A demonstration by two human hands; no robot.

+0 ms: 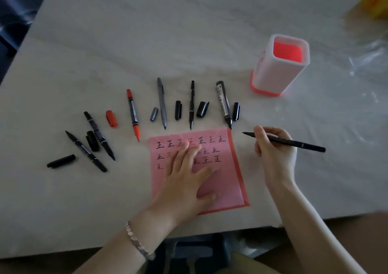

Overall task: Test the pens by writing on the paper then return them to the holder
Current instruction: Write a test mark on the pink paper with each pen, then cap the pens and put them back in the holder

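Observation:
A pink paper (222,181) with rows of written characters lies near the table's front edge. My left hand (186,179) rests flat on it, fingers spread. To the right of the paper, my right hand (273,147) grips a thin black pen (300,144), its uncapped tip pointing left, just off the paper's top right corner. The white holder with a red inside (281,72) stands upright at the back right and looks empty. Several uncapped pens lie in a fan behind the paper: a red marker (132,114), a grey pen (162,102), black pens (191,104) and a thick black marker (223,104).
Loose caps lie between the pens: a red cap (111,118), a grey cap (154,114) and black caps (178,110). Two more black pens (98,136) and a black cap (61,161) lie at the left. Crumpled clear plastic (365,63) sits at the right edge.

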